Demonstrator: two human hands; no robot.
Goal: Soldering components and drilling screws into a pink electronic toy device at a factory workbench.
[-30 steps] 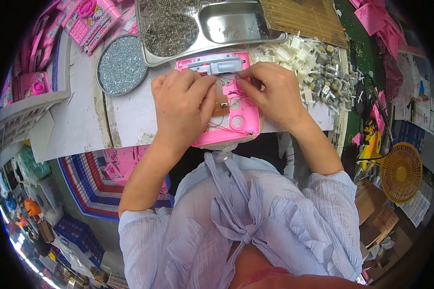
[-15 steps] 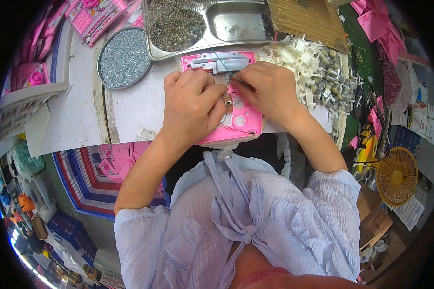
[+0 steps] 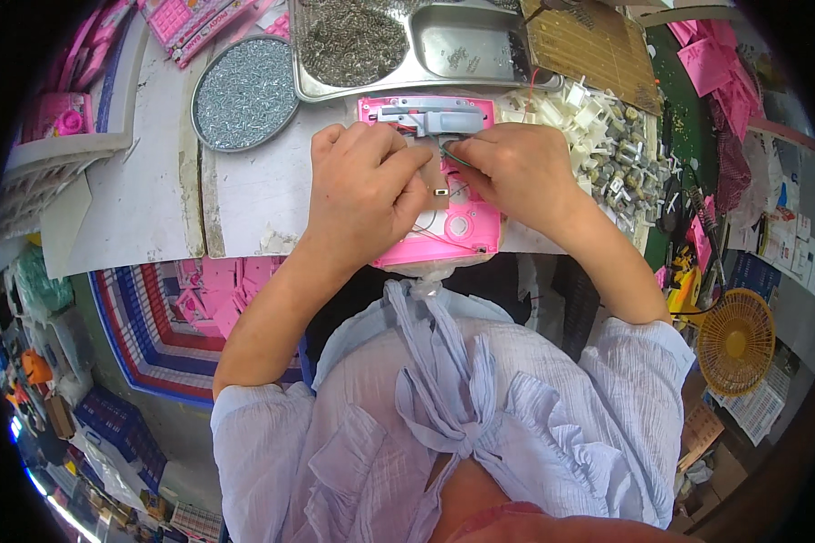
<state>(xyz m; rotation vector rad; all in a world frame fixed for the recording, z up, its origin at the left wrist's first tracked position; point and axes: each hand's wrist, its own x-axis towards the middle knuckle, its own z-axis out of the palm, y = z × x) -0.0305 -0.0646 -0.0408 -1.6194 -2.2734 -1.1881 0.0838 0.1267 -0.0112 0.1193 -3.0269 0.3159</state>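
Green wire (image 3: 456, 158) and right hand (image 3: 525, 176): thumb and first finger are close together and seem to pinch this wire.
Left hand (image 3: 364, 190): fingers are curled beside the brown board (image 3: 432, 178); I cannot tell if they pinch something.
Pink panel (image 3: 482, 222): it lies below both hands, at the near edge of the table (image 3: 154, 208).
Wire handling: in my judgement, it is better to guide the wire gently, without pulling its joint, and to keep the panel steady with the left hand.
Hidden wire end: the fingers cover it, also the left fingertips.
Grey box (image 3: 453, 121): its lower left part is behind the left knuckles.
Metal tray (image 3: 397, 88): cut off by the upper border.
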